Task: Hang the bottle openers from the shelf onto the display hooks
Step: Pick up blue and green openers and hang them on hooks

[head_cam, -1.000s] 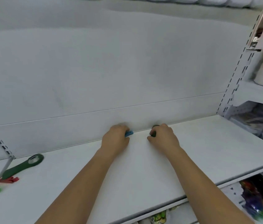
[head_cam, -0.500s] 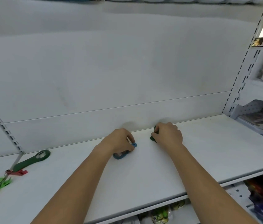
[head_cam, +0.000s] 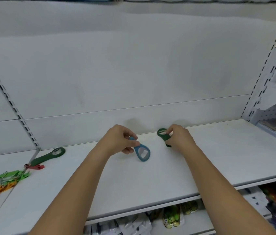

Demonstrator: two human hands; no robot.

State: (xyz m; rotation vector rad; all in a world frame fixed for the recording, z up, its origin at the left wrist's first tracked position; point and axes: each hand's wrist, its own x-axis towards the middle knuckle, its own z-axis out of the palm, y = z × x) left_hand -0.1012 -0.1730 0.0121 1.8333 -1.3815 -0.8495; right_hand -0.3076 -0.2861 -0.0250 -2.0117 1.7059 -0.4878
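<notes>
Head view, centre of the frame: my left hand [head_cam: 118, 141] pinches the blue bottle opener [head_cam: 142, 152] by its handle and my right hand [head_cam: 179, 138] grips a dark green opener [head_cam: 163, 135], both low at the white shelf [head_cam: 218, 158]. Neither is hung yet. A third green opener [head_cam: 49, 157] lies at centre left, while the light green and orange openers [head_cam: 10, 177] at lower left seem already on a display hook [head_cam: 32, 157].

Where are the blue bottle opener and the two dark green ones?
blue bottle opener [head_cam: 143, 154]: head view, ring end.
held green opener [head_cam: 161, 134]: head view, ring end.
loose green opener [head_cam: 42, 160]: head view, handle.
</notes>
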